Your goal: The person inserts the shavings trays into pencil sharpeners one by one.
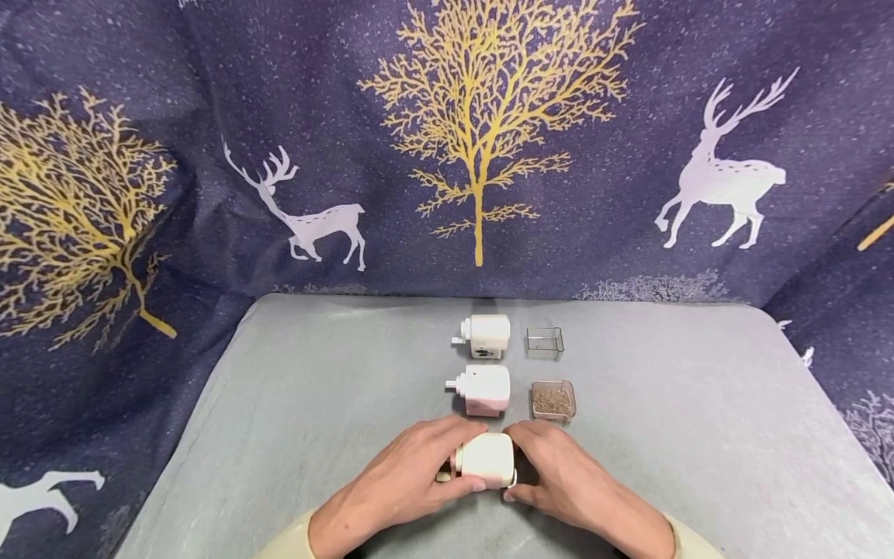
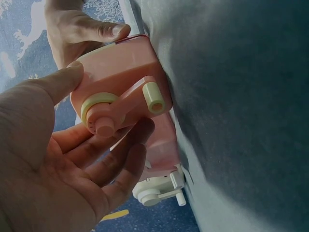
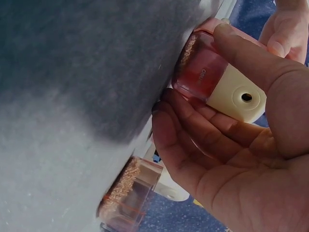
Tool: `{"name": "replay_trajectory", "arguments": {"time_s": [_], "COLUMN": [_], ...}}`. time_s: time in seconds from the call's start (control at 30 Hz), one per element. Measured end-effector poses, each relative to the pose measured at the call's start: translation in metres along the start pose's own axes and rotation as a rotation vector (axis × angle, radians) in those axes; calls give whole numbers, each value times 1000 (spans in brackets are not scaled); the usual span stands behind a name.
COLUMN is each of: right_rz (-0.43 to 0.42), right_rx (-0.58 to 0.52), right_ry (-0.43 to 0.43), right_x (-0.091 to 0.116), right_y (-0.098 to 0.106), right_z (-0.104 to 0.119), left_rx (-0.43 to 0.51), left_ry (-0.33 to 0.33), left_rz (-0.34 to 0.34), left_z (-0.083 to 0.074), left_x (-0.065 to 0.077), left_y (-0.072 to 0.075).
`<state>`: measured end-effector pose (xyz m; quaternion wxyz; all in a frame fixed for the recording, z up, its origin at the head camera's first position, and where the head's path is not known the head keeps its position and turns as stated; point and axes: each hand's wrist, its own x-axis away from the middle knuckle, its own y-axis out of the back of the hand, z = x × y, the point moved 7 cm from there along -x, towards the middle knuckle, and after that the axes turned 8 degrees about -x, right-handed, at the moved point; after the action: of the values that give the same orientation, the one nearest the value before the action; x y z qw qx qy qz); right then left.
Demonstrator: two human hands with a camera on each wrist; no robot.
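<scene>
A pink and cream hand-crank pencil sharpener [image 1: 487,460] stands at the near middle of the table, between both hands. My left hand [image 1: 408,475] grips its crank side, thumb on one face and fingers on the opposite one. In the left wrist view, the pink crank [image 2: 128,101] ends in a pale yellow knob. My right hand [image 1: 569,475] holds the other end between thumb and fingers. There, the right wrist view shows a clear reddish drawer [image 3: 200,72] with shavings inside, seated in the sharpener beside a cream face with a pencil hole.
Behind stand a pink and white sharpener [image 1: 487,390] and a white sharpener [image 1: 489,335]. To their right lie a clear drawer of shavings [image 1: 553,401] and another clear drawer [image 1: 545,341]. A patterned dark blue cloth [image 1: 419,233] hangs behind the grey table [image 1: 314,373].
</scene>
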<state>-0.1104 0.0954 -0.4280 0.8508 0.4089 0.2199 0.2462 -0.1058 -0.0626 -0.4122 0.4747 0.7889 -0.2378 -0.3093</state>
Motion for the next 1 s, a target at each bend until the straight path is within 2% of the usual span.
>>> {"name": "replay_trajectory", "arguments": {"time_s": [0.47, 1.0], "right_rz": [0, 11], "right_rx": [-7, -14], "right_ry": [7, 11], "right_x": [-3, -6], "right_y": [0, -1], "right_z": [0, 3], "left_rx": [-5, 22], "left_ry": [24, 16], "left_rz": [10, -2], "left_z": [1, -1], "left_x": [-1, 0], "left_y": [0, 1]}}
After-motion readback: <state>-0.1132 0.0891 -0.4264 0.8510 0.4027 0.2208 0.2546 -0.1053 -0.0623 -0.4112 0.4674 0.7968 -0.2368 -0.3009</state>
